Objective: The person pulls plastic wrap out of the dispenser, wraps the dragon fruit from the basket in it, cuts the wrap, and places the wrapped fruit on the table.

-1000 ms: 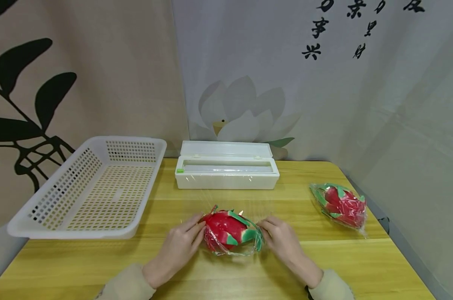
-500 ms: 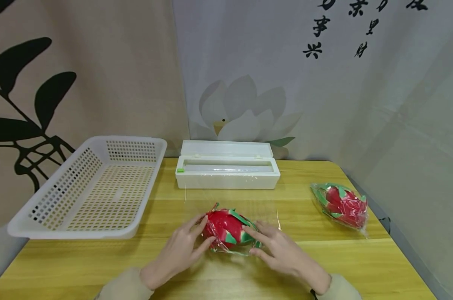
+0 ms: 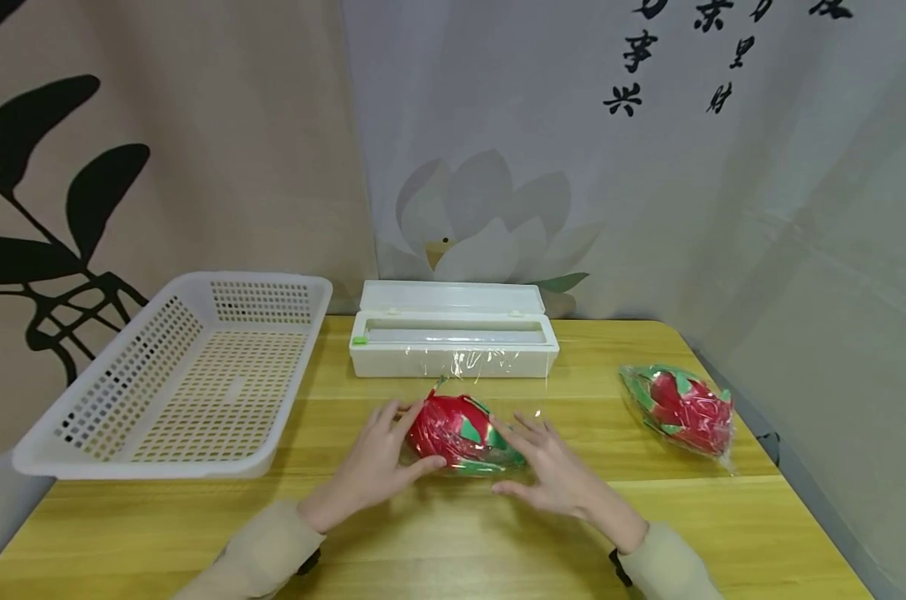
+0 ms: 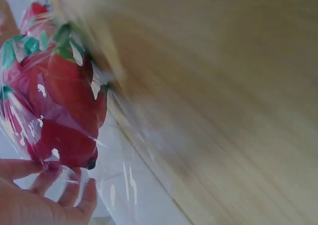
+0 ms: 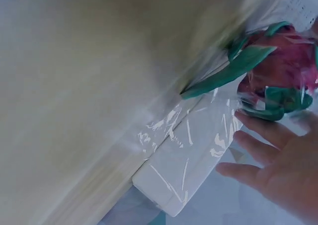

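Observation:
A red dragon fruit [image 3: 456, 433] with green scales lies mid-table, partly wrapped in clear cling film [image 4: 130, 185]. Glossy creases cover its near side, and the film runs on toward the white box. At its left end my left hand [image 3: 377, 458] touches it with spread fingers, thumb along the near side. My right hand [image 3: 553, 467] is at the other end, fingers extended and the index fingertip against the fruit. In the right wrist view a long green scale [image 5: 228, 71] sticks out from the fruit, above the fingers of that hand.
Behind the fruit stands a white cling film box [image 3: 453, 361], lid raised, a roll inside. To the left is a white perforated basket [image 3: 148, 471]. A second film-wrapped dragon fruit [image 3: 681, 412] lies at the right, near the table's edge. A printed curtain [image 3: 498, 125] hangs behind.
The fingertips have let go of the film at both ends and spread against the fruit. The fruit has turned and shifted away from me toward the box, both hands following it.

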Motion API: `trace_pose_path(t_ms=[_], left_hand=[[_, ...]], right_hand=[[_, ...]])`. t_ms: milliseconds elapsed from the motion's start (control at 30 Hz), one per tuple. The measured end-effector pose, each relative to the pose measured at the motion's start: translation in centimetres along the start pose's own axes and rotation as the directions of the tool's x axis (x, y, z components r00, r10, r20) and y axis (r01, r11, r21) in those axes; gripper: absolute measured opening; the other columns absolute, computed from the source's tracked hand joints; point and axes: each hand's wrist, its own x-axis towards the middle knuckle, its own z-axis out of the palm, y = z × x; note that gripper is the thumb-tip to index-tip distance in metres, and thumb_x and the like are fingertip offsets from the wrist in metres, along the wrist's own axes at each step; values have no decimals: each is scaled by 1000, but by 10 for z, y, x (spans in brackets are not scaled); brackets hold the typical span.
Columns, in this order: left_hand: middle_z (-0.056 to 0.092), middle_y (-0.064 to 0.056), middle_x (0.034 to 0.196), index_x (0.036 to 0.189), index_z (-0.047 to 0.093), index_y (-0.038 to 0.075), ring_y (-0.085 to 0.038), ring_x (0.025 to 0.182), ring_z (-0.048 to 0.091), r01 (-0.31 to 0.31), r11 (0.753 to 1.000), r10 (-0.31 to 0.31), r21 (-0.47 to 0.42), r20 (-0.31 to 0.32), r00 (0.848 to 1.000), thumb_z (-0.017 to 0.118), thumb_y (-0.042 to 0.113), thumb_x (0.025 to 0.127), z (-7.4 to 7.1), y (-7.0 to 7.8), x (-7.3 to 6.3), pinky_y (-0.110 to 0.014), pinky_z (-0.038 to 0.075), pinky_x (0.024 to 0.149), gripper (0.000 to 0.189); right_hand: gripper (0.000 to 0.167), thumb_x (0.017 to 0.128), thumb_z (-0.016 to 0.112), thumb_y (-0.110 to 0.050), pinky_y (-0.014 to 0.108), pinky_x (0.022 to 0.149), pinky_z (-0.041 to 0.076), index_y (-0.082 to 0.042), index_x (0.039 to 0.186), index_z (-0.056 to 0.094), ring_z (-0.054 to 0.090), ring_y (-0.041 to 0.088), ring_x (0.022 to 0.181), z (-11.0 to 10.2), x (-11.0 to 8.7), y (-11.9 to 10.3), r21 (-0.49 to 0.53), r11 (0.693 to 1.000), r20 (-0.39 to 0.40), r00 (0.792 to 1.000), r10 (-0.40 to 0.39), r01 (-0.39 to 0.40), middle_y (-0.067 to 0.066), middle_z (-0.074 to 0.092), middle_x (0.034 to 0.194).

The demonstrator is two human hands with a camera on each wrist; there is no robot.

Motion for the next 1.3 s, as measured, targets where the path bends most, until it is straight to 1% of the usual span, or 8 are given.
trace_pose_path(t_ms=[100,267,533,767,933,1033,1133,1300], left_hand=[[50,-14,127,145,39,8,-29,116,48,77,996,-75,-36,59,995,67,57,79,2,-3,8,-48,53,91,87],[51,-13,131,147,35,6,-30,117,50,138,986,-130,-88,92,987,64,55,83,6,-7,22,-47,53,91,85],[51,-10,132,143,37,7,-28,118,52,233,949,-206,-211,143,968,63,53,85,12,-15,37,-48,52,94,79],[49,-9,121,143,39,9,-26,109,53,261,940,-229,-218,164,960,65,54,83,17,-19,41,-45,53,89,79],[46,-12,127,143,39,8,-29,116,47,288,930,-251,-230,175,952,67,53,81,18,-21,44,-49,52,91,81],[40,-15,135,139,45,7,-32,125,36,275,934,-246,-229,147,958,69,50,80,18,-22,46,-55,48,95,77],[40,-16,136,136,49,8,-32,128,27,260,940,-235,-223,132,963,70,48,80,17,-25,46,-59,41,98,72],[44,-19,136,141,45,8,-33,127,28,277,929,-234,-245,190,953,64,51,85,13,-32,46,-61,36,99,73]], right_hand=[[87,78,71,-50,68,103,33,-11,147,35,46,46,128,1,7,5,1,999,5,999,40,-40,19,54,136],[87,79,69,-55,63,96,44,-10,146,36,53,46,121,3,19,13,-8,995,20,995,102,-102,25,57,130],[79,83,67,-50,47,94,52,-12,146,39,60,28,114,5,39,31,199,959,138,974,177,-203,17,56,135],[74,83,67,-50,35,85,54,-14,143,41,64,16,103,4,48,44,323,909,219,955,200,-264,11,63,126],[80,82,71,-46,42,93,52,-12,145,34,63,24,111,4,50,47,363,870,250,935,254,-333,17,61,129],[87,81,72,-46,50,100,47,-9,147,28,58,33,119,5,48,47,374,844,259,918,302,-383,23,54,135],[91,81,72,-44,55,103,43,-11,149,22,52,37,126,2,47,47,400,839,236,926,293,-368,24,48,141],[90,83,72,-38,60,106,37,-17,152,18,40,38,135,-9,47,41,448,856,137,966,220,-258,17,39,149]])
